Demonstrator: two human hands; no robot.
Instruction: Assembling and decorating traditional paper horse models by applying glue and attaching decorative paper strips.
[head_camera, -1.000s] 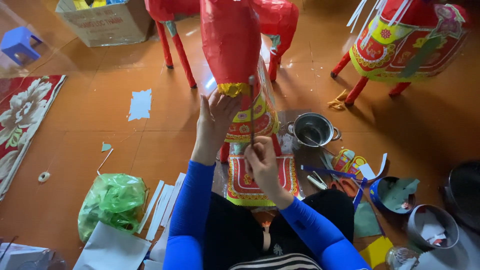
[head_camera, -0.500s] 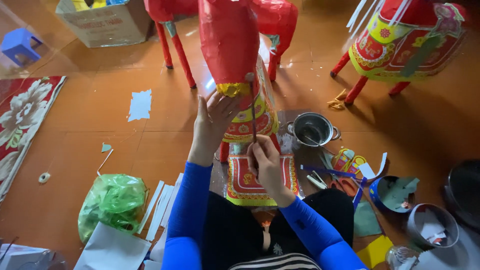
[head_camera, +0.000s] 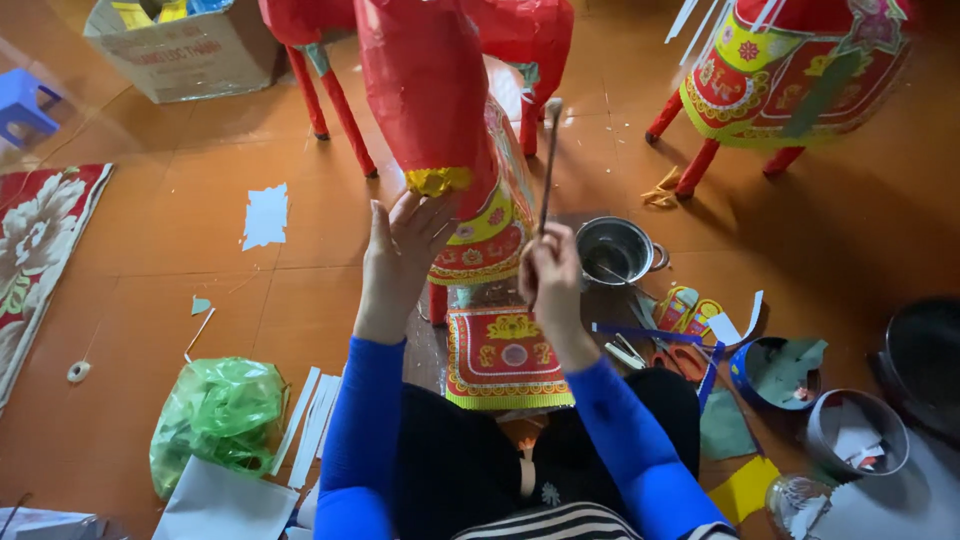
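Observation:
A red paper horse figure (head_camera: 440, 90) stands on the floor in front of me, with a yellow patterned chest panel (head_camera: 490, 230). My left hand (head_camera: 405, 245) lies flat against its neck under a gold trim piece (head_camera: 437, 181), fingers spread. My right hand (head_camera: 550, 270) grips a thin brush (head_camera: 548, 165) that points straight up beside the horse's chest. A red and yellow patterned paper sheet (head_camera: 505, 357) lies on the floor by my knees.
A small steel pot (head_camera: 615, 250) sits right of the horse, with scissors (head_camera: 680, 355) and paper scraps near it. Another decorated horse (head_camera: 790, 70) stands at the upper right. A green plastic bag (head_camera: 215, 415), white strips, a cardboard box (head_camera: 190, 50) and round tins (head_camera: 855, 435) lie around.
My right hand has lifted off the patterned panel and raised the brush upright. My left hand stays on the horse's neck.

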